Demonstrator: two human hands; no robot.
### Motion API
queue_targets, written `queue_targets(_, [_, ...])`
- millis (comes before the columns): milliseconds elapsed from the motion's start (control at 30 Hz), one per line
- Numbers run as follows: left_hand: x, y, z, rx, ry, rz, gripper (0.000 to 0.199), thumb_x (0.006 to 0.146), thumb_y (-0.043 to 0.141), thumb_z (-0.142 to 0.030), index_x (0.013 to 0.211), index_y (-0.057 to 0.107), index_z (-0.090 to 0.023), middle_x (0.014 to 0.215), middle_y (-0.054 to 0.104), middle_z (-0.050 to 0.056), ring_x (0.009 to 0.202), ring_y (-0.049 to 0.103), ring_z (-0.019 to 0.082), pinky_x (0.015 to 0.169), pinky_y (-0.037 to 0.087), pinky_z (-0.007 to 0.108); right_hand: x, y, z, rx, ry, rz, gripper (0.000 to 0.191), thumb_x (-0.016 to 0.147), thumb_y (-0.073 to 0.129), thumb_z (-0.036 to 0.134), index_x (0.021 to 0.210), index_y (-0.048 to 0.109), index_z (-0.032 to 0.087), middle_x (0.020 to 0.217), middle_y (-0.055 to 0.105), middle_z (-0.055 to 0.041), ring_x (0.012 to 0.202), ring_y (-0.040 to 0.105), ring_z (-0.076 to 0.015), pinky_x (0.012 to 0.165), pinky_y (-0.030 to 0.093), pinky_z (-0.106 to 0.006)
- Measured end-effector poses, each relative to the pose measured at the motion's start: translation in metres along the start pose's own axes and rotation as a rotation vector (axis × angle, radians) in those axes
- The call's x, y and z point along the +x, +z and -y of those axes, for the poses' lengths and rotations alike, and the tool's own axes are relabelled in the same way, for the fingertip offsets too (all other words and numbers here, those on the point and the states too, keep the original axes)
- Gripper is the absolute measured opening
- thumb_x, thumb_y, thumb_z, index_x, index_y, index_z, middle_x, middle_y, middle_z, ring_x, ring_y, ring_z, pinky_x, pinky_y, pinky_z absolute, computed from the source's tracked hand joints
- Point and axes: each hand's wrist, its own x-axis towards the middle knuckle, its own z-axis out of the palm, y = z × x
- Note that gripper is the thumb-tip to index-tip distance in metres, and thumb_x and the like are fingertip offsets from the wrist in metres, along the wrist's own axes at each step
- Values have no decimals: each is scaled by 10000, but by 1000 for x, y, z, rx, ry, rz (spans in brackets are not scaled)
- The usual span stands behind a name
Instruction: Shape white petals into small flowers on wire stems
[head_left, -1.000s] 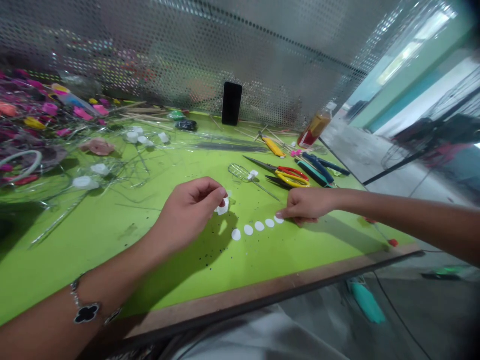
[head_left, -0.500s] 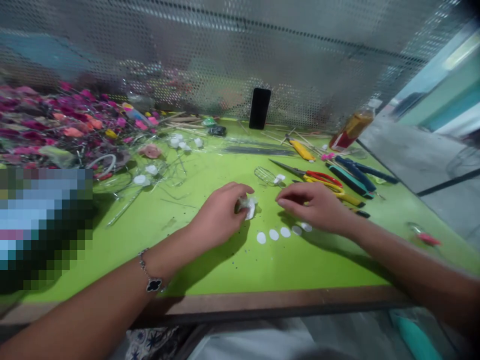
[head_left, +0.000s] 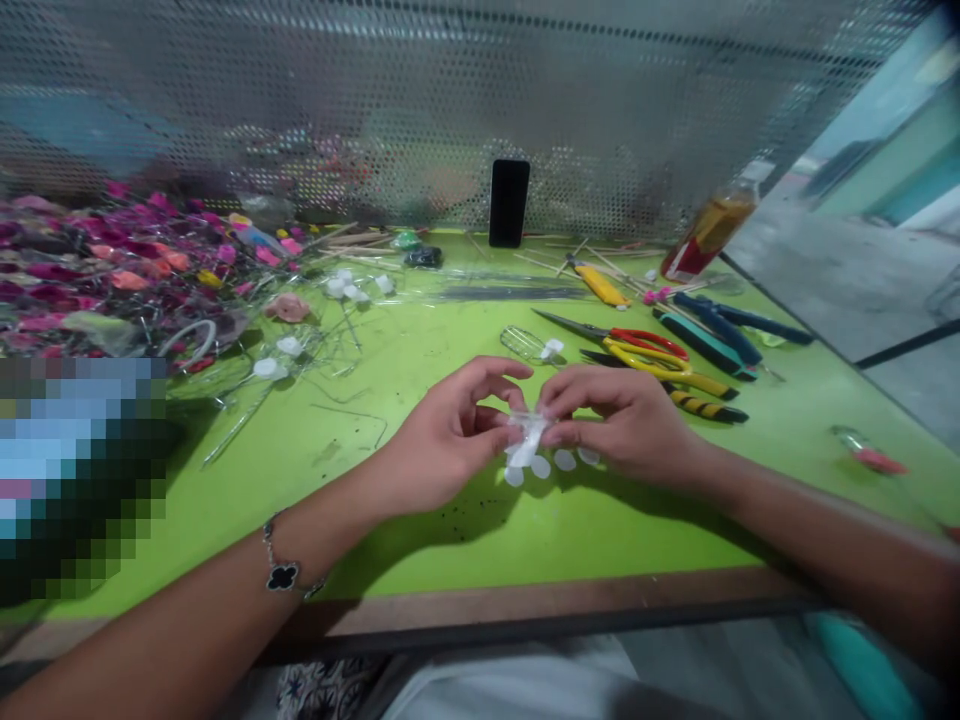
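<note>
Between my two hands is a small, crumpled white translucent piece (head_left: 531, 432); its exact kind is too blurred to tell. My left hand (head_left: 442, 440) pinches it from the left, with the thumb in front and the index finger arched above. From the right, my right hand (head_left: 637, 415) grips it between thumb and fingertips. Just below the fingers, several small white discs (head_left: 540, 467) lie in a row on the green tabletop (head_left: 600, 530), partly covered by the hands. Beyond them rests an oval wire frame (head_left: 521, 343) with a white tab (head_left: 552, 349) at its end.
Red-and-yellow-handled scissors (head_left: 649, 345), dark blue pliers (head_left: 739, 330) and a yellow cutter (head_left: 602, 287) lie at right, near an amber bottle (head_left: 709, 235). A phone (head_left: 509, 203) leans on the mesh wall. Pink and purple flower pieces (head_left: 135, 255) heap up at left.
My right hand has moved left and closed on the white piece beside my left hand, which has shifted slightly right. They now meet above the row of discs.
</note>
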Motion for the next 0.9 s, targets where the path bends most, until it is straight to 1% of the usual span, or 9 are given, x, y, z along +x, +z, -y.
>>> queue_targets(100, [-2,-2,-4,41,25,-9,386,923,763,-168,1286,655,-239,1156,657,44,878,687,169,680,499,293,0,2,0,39,-1,-42,170,859,947,393,845,870,241,917,845,-62,799,793,-209,756,657,-350])
queue_targets(200, [-6,-3,-6,112,31,-69,292,943,732,-191,1229,707,-246,1068,698,31,830,668,165,685,496,301,0,5,0,-40,-118,-115,88,883,921,317,846,864,260,920,846,-57,806,792,-208,763,660,-360])
queue_targets(300, [-7,-4,-3,62,-11,-48,352,956,751,-237,1303,692,-254,988,754,24,856,704,182,770,549,326,-2,6,0,-184,-242,-183,46,894,899,259,877,858,275,926,841,-54,800,786,-211,754,664,-366])
queue_targets(367, [-6,-4,1,-19,-42,-29,427,919,817,-251,1320,670,-238,1042,792,48,923,750,203,844,585,358,-4,5,0,-264,-306,-179,60,908,876,220,904,860,278,922,833,-56,791,782,-210,736,662,-357])
queue_targets(467, [-2,-5,6,-38,-51,-86,388,853,888,-236,1190,701,-198,1068,810,75,915,781,210,858,609,374,-6,2,0,-283,-366,-110,99,906,883,222,984,868,280,972,815,-62,831,771,-211,768,658,-359])
queue_targets(567, [-1,-6,7,36,-4,-142,324,836,903,-230,1099,715,-202,955,788,32,769,735,163,687,564,300,-6,0,-3,-278,-302,-95,108,946,845,264,1050,872,268,1105,760,-95,982,742,-234,872,646,-394])
queue_targets(667, [-2,-6,5,119,21,-174,279,837,885,-211,1053,707,-210,855,728,-9,621,617,117,525,419,254,-5,2,-7,-297,-221,-90,104,980,798,256,1041,881,269,1101,719,-94,1032,723,-240,886,633,-399])
queue_targets(733, [-4,-4,4,151,25,-181,242,838,868,-202,1013,702,-204,815,696,-19,598,575,111,510,383,254,-4,3,-11,-296,-206,-48,113,970,817,270,1062,884,274,1066,733,-80,978,733,-229,851,633,-383])
queue_targets(900, [-5,1,2,185,24,-186,206,816,854,-187,934,685,-190,724,634,-41,591,532,107,528,382,252,-4,5,-11,-310,-204,12,125,976,820,250,1084,883,255,982,815,-60,849,764,-197,766,618,-316])
